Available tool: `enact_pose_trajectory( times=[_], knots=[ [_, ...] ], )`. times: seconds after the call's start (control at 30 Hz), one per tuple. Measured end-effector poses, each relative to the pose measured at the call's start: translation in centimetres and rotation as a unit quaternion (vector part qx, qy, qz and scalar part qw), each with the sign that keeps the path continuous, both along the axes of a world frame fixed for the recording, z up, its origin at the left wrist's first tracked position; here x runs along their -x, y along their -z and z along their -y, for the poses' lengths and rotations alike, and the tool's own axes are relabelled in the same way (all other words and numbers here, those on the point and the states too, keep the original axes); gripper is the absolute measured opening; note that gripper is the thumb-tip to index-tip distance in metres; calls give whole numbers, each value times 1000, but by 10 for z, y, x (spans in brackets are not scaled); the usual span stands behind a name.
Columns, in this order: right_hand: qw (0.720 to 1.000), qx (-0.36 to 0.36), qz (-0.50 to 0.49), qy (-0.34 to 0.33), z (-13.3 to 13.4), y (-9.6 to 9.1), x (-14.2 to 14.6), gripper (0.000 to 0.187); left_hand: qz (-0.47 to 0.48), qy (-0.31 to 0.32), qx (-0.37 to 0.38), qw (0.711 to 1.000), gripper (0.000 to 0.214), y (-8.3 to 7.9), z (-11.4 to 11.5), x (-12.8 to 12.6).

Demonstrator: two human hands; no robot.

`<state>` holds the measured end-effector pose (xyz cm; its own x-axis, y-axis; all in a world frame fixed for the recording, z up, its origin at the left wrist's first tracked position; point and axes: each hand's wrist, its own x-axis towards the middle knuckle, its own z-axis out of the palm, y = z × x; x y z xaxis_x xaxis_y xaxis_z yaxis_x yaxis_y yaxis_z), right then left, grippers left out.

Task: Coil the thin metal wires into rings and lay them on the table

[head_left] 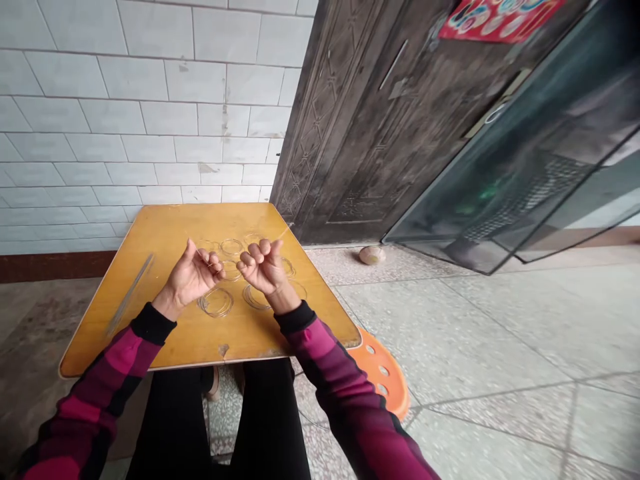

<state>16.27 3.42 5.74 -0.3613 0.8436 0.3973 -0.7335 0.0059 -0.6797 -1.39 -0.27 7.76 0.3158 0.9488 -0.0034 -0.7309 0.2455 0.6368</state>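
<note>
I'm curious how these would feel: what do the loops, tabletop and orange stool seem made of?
Loops: probably thin metal wire, given their silvery glints, though plastic line is possible.
Tabletop: likely varnished wood or board, from its yellow-brown sheen and worn spot near the front edge.
Orange stool: likely smooth moulded plastic, judging by its even colour and holes.

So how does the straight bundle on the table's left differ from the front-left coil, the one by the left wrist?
Shape: the bundle is long and straight, while the coil forms round loops.
Place: the bundle lies near the left edge of the table; the coil sits nearer the middle.
Shared: both look greyish and lie on the tabletop.
</note>
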Motion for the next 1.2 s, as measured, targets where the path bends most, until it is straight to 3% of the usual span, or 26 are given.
enact_pose_trajectory(
  times=[0.1, 0.23, 0.5, 0.7, 0.93, 1.2],
  knots=[
    [995, 52, -27, -83, -12, 6, 7, 55, 1, 12, -2, 1000, 53, 14, -10, 7],
    [985, 107, 15, -134, -16, 18, 9, 61, 23, -11, 22, 999, 41, 30, -12, 13],
    [976, 43, 84, -195, -14, 31, 0, 64, -5, 32, 15, 999, 52, 38, -8, 15],
    [966, 49, 129, -220, -15, 36, -10, 42, -48, 95, -29, 994, 42, 45, -10, 24],
    [952, 35, 186, -241, -14, 38, -14, 45, -135, 133, -45, 981, 25, 49, -11, 28],
    [947, 49, 233, -217, -8, 32, -13, 36, -218, 162, -49, 961, 32, 44, -9, 31]
  ],
)
